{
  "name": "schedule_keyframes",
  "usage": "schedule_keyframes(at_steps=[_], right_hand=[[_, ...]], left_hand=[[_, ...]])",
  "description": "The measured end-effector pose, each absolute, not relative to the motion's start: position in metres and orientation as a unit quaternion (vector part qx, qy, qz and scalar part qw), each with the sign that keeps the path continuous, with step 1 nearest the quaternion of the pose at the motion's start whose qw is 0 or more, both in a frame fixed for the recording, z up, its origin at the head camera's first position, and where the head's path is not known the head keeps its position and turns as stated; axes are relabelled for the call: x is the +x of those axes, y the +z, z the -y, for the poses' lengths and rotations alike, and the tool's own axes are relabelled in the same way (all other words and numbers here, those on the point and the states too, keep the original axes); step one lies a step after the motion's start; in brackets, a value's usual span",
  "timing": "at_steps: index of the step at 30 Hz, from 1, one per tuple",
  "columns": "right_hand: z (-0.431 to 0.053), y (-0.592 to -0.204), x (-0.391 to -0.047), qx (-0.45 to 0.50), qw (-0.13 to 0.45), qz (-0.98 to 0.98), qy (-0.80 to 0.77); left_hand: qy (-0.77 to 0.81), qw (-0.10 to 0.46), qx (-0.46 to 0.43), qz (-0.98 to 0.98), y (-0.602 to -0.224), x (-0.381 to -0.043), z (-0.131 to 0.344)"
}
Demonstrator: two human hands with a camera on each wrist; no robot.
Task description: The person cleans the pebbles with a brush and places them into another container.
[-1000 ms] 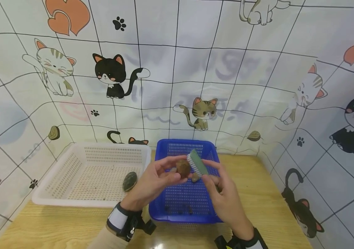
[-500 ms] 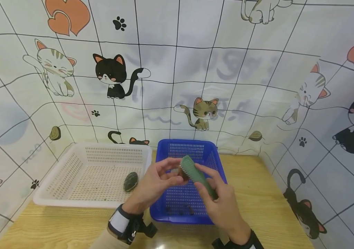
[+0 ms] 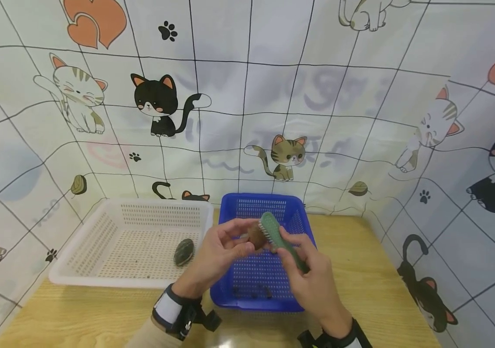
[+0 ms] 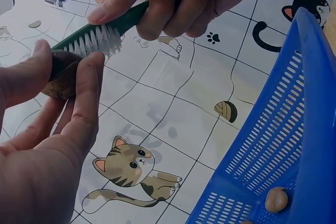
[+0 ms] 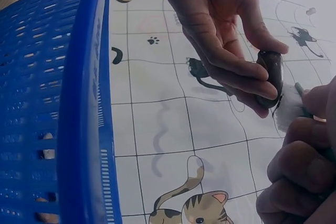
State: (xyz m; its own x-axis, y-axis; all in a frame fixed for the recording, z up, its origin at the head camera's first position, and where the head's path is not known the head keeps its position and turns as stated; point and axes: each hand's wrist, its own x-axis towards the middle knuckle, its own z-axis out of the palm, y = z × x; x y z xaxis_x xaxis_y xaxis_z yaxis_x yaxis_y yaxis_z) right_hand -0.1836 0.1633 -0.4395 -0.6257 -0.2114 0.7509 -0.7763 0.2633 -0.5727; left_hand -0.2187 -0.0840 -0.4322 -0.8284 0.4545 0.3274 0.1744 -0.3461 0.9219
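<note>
Cat-print sheeting backs and flanks a wooden worktop (image 3: 373, 285) that carries two perforated baskets.

Small brown stone (image 3: 256, 235): held in the air above the blue basket (image 3: 291, 304), pinched between thumb and curled fingers of the left hand (image 3: 212, 258). The pinch sits on the stone's sides, probably so that one face stays bare for the bristles. Holding it over the blue basket would let loosened dirt fall there rather than on the worktop.

Green scrubbing brush (image 3: 280, 241): gripped by the right hand (image 3: 310, 278), fingers wrapped round the handle, white bristles turned against the stone.

Blue basket, floor: a few small dark bits near the front edge in the head view. To the left of the blue basket stands the white basket (image 3: 78, 280) with one dark greenish stone (image 3: 183, 252) lying in it, apart from the others.

Views compared. Left wrist view shows bristle contact plainly: the brush's (image 4: 100, 35) white tufts press on the stone (image 4: 60, 74), which the head view mostly hides behind fingers. It also shows a pale pebble (image 4: 276, 199) inside the blue basket. Right wrist view shows the stone (image 5: 270, 77) from below, dark and smooth, against the left fingertips, bristles touching its edge; the white basket is absent from both wrist views.
</note>
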Motion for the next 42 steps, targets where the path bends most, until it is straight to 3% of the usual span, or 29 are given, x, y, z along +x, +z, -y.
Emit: schedule_keyframes(at_steps=[6, 14, 23, 33, 42], right_hand=[[-0.157, -0.443, -0.182, 0.350, 0.261, 0.742, 0.509], [-0.155, -0.445, -0.189, 0.322, 0.254, 0.747, 0.523], [-0.160, -0.447, -0.190, 0.304, 0.215, 0.749, 0.548], [-0.152, -0.452, -0.195, 0.306, 0.230, 0.750, 0.538], [-0.155, -0.451, -0.195, 0.284, 0.226, 0.754, 0.548]], left_hand=[[0.778, 0.074, 0.259, -0.568, -0.435, -0.222, 0.085], [0.754, 0.100, 0.260, -0.595, -0.439, -0.226, 0.084], [0.777, 0.075, 0.230, -0.581, -0.437, -0.226, 0.087], [0.753, 0.108, 0.222, -0.610, -0.444, -0.229, 0.082], [0.784, 0.093, 0.201, -0.580, -0.441, -0.227, 0.083]])
